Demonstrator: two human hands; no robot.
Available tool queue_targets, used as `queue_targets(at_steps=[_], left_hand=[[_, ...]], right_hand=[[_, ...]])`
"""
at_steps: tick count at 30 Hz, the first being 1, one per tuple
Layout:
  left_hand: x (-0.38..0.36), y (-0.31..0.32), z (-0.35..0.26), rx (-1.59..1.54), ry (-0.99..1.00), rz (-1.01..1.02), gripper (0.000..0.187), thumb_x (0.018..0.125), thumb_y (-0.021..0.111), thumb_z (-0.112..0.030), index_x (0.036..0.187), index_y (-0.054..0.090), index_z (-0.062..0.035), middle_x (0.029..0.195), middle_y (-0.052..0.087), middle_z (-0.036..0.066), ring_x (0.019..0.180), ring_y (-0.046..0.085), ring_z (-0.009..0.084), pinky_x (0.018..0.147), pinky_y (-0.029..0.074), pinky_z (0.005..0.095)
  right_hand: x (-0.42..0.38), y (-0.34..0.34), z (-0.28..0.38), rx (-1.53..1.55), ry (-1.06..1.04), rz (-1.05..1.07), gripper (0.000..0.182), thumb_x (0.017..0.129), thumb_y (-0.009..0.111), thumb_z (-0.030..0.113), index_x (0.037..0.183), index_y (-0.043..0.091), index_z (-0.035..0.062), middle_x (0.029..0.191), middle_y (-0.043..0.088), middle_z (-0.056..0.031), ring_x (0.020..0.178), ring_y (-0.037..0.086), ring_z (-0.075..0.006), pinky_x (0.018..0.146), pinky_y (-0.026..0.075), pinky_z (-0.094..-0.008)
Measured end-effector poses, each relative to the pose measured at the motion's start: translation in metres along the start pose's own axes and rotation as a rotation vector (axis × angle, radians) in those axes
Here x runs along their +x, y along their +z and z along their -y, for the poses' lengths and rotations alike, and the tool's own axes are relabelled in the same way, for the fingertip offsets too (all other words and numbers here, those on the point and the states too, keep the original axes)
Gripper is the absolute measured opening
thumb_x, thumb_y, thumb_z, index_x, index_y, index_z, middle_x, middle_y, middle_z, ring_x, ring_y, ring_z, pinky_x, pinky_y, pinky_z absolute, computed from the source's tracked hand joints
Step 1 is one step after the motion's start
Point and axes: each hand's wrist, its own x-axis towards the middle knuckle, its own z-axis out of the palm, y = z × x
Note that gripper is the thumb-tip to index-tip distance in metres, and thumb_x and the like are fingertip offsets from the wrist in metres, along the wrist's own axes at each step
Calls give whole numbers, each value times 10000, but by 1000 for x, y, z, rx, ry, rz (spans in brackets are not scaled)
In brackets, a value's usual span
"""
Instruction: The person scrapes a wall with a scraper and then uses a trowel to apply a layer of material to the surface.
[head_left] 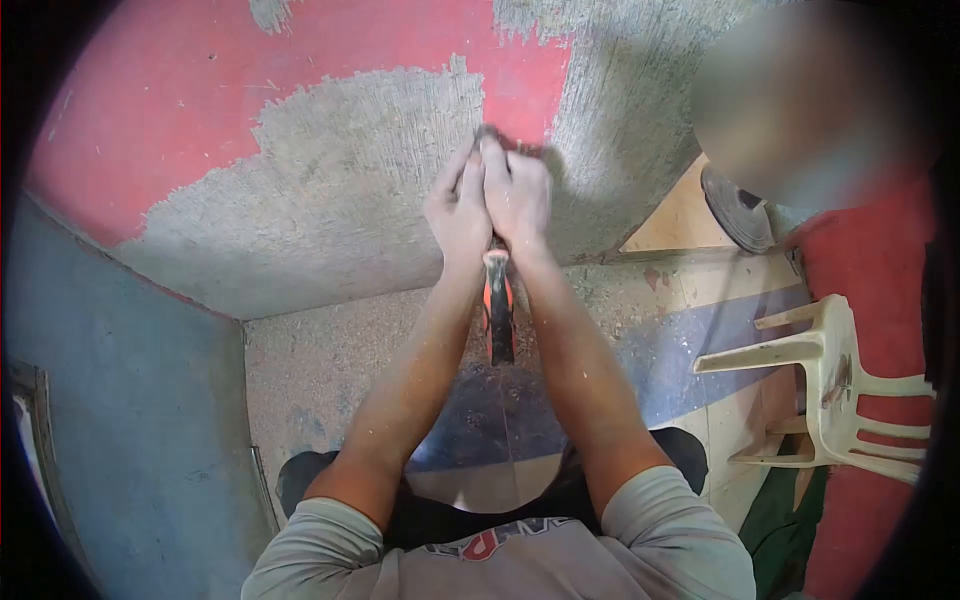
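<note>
Both hands are closed together around the shaft of a scraping tool (497,310) with an orange-and-black handle. Its handle hangs down between my wrists, and its exact kind is hidden by my fingers. My left hand (460,215) grips from the left, my right hand (520,195) from the right. The dark tip by my fingertips lies against the wall (350,150), at the lower end of a strip of pink paint (520,85). Bare, scratched grey surface surrounds that strip on both sides. Pale dust coats my hands and forearms.
A cream plastic chair (835,385) lies tipped at the right. Paint flakes litter the floor (330,360) beneath the wall. A blue-grey wall (150,400) stands at left. A round dark object (738,212) is at upper right, beside a blurred area.
</note>
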Motion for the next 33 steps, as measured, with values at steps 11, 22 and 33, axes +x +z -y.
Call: queue_targets(at_steps=[11,22,33], left_hand=[[-17,-12,29,-95,-84,-23,313,1004,625,-56,1301,666,35,1222,712,128,1081,657,142,965,513,272],[10,11,-20,-113,-41,2,316,1003,633,-83,1295,672,33,1208,715,118,1060,642,124,935,509,259],[27,21,-55,-101,-29,48,312,1009,617,-71,1301,672,23,1243,704,122,1122,638,141,978,499,272]], right_hand=[[-16,11,-25,-40,71,-2,539,971,574,466,842,717,-38,751,641,-292,722,668,-446,712,494,-515],[16,-1,17,87,-29,-39,551,984,550,447,798,718,-44,768,646,-311,783,673,-481,722,506,-534],[34,-14,50,135,-39,-27,559,987,555,457,810,721,-46,758,650,-301,776,681,-474,703,512,-510]])
